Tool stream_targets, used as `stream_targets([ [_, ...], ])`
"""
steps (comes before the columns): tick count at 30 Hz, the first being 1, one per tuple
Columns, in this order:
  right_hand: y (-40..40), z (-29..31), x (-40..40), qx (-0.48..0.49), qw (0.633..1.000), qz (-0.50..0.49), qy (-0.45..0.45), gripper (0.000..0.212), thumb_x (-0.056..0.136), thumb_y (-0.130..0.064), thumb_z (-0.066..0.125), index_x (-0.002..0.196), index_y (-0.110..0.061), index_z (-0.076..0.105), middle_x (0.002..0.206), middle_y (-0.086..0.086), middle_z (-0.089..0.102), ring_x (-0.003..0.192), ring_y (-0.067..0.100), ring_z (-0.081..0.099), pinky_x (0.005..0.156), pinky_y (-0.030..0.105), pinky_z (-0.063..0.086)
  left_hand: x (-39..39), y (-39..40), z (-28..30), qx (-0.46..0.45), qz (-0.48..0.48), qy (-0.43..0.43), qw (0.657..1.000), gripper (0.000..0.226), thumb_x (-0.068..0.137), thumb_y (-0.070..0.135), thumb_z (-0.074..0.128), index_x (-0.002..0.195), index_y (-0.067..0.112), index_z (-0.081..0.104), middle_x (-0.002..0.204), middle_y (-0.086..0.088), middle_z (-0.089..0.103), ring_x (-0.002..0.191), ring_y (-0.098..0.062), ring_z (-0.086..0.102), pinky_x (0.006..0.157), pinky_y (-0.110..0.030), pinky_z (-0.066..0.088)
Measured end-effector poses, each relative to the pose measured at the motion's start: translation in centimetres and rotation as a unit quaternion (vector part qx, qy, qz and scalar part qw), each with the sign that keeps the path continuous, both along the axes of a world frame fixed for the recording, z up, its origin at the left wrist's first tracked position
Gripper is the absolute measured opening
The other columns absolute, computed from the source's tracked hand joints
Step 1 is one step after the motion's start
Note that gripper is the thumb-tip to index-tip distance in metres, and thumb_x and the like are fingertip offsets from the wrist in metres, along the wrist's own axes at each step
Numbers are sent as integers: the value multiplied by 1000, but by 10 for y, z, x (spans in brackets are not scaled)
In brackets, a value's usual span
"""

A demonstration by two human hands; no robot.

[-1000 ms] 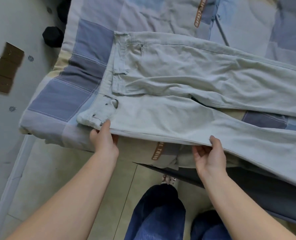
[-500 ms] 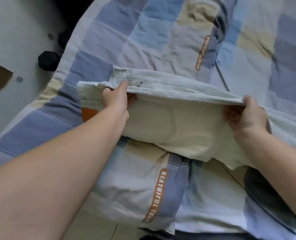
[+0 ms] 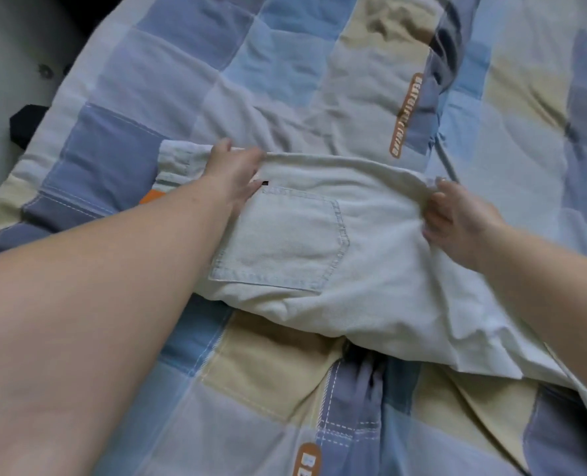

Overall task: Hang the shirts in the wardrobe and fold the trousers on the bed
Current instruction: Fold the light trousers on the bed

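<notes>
Head view: pale trousers (image 3: 371, 255) lie pocket-up on the checked bed (image 3: 285, 80); left hand (image 3: 232, 173) grips their waistband, right hand (image 3: 457, 214) pinches the far edge.

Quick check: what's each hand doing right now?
Left hand: grips the trousers at the waistband.
Right hand: grips the trousers' folded edge.

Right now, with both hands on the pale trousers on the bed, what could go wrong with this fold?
1. The pale denim trousers are bunched and wrinkled below the right hand; pressing now may set creases into the fold.
2. The left hand holds the waistband end while a bit of waistband sticks out past it, so the edges may not line up.
3. The checked blue and beige quilt underneath is rumpled, so the trousers may not lie flat.
</notes>
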State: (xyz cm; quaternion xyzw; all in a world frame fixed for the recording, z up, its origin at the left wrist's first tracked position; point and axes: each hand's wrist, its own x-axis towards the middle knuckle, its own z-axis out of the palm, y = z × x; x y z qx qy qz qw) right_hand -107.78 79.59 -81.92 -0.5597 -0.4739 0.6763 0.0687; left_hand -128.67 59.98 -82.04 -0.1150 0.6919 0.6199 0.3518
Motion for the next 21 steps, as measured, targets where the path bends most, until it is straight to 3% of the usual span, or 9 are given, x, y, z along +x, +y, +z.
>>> stream_targets([
  [2, -14, 3, 4, 20, 999, 24, 29, 10, 94, -30, 54, 89, -23, 60, 83, -6, 57, 73, 9, 54, 71, 25, 40, 3, 3, -5, 3, -71, 31, 997, 86, 85, 13, 65, 151, 25, 12, 130, 7, 39, 113, -10, 46, 91, -25, 38],
  [5, -50, 21, 37, 93, 994, -36, 44, 18, 96, -19, 49, 84, -21, 63, 87, -5, 64, 80, 8, 63, 74, 22, 50, 12, 8, -11, -85, -173, 112, 975, 105, 71, 34, 75, 153, 24, 9, 150, 0, 31, 135, -19, 38, 112, -31, 29],
  [8, -99, 22, 100, 107, 984, -138, -19, 26, 97, -20, 46, 75, -18, 60, 75, -1, 61, 62, 9, 56, 62, 22, 48, 36, 12, -6, -220, -269, 264, 900, 83, 81, 26, 66, 151, 17, 21, 155, -5, 26, 141, -20, 27, 116, -29, 22],
  [11, -141, -1, 155, -68, 971, -211, -93, 27, 97, -22, 47, 72, -15, 53, 72, 2, 56, 61, 12, 53, 60, 24, 43, 85, 10, 5, -204, -306, 394, 842, 57, 87, 12, 56, 142, 12, 39, 153, -7, 31, 142, -20, 24, 115, -25, 16],
  [13, -158, -14, 166, -161, 962, -205, -81, 17, 97, -18, 49, 82, -15, 57, 82, 2, 61, 75, 14, 59, 69, 26, 48, 123, 2, 6, -179, -351, 419, 818, 50, 87, 11, 55, 137, 17, 47, 151, -3, 35, 141, -17, 28, 118, -37, 13],
  [15, -163, -17, 159, -96, 979, -177, -35, 12, 94, -12, 53, 89, -17, 62, 90, 0, 66, 87, 15, 61, 78, 27, 47, 151, -7, 0, -201, -400, 422, 788, 49, 88, 16, 56, 135, 22, 49, 150, 1, 37, 141, -15, 28, 119, -46, 5],
  [18, -150, -11, 137, 58, 988, -141, -5, 5, 90, -17, 61, 87, -18, 64, 90, -7, 68, 89, 8, 60, 79, 20, 45, 168, -12, -9, -239, -448, 421, 752, 51, 89, 23, 56, 139, 24, 45, 152, 1, 32, 144, -16, 21, 116, -47, -3],
  [21, -138, -3, 117, 29, 986, -146, 75, 8, 90, -19, 63, 97, -17, 66, 94, -11, 69, 88, -1, 63, 80, 18, 47, 165, -11, -13, -248, -457, 401, 755, 52, 90, 26, 56, 140, 24, 43, 153, 1, 31, 144, -16, 20, 117, -46, -2],
])
